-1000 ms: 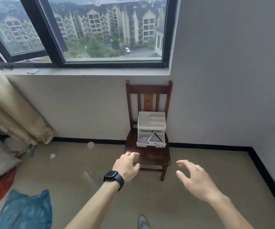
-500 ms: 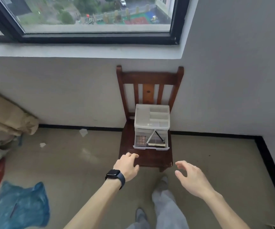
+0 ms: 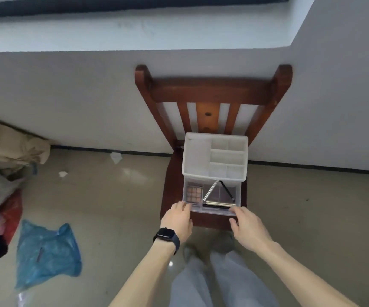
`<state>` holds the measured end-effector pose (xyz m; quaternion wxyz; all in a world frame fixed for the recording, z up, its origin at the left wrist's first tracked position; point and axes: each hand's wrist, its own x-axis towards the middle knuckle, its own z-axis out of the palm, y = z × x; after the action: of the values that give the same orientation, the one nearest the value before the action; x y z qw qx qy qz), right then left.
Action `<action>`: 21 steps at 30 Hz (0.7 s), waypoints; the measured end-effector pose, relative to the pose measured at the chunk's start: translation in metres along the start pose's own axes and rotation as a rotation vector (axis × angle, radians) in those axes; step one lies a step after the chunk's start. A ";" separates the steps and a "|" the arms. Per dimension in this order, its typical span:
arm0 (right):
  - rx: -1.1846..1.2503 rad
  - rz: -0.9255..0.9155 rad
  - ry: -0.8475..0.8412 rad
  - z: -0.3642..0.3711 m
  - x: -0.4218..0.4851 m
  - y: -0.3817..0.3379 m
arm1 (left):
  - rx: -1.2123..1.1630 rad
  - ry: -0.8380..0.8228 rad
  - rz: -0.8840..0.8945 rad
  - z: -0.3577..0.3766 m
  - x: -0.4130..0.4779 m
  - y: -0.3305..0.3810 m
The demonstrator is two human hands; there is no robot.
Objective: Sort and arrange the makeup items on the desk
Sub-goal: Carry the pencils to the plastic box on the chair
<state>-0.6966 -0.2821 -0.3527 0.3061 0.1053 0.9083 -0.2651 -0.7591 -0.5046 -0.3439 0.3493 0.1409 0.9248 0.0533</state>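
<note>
Blue bag [image 3: 48,251] on floor far left: ignore. Your left hand [image 3: 177,218] at drawer [image 3: 212,212] front-left corner, fingertips touching; clamped or not, cannot tell. Drawer sits pulled out of organizer [image 3: 195,156] on chair [image 3: 212,89]: palette [image 3: 193,193] at left, silver tube [image 3: 210,191] and black pencil [image 3: 226,191] at right. Your right hand [image 3: 250,229] touches front-right corner, thumb spread, grip likewise unclear. Step, likely: reaching drawer contents. Next: steady drawer, pick one item, sort into top compartment.
</note>
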 end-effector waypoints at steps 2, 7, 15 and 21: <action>-0.013 -0.005 0.002 0.006 0.027 0.001 | 0.092 -0.019 0.030 0.005 0.026 0.001; -0.099 0.024 -0.079 0.028 0.081 0.003 | 0.230 -0.079 0.013 0.024 0.080 -0.003; -0.285 0.069 -0.105 0.053 0.123 0.005 | 0.492 0.060 0.095 0.035 0.109 -0.004; -0.521 -0.007 -0.101 0.062 0.137 0.002 | 0.485 0.140 0.127 0.035 0.122 -0.017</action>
<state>-0.7724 -0.3103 -0.4792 0.3669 0.0067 0.9298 -0.0284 -0.8267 -0.4843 -0.4504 0.2366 0.2744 0.9217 -0.1386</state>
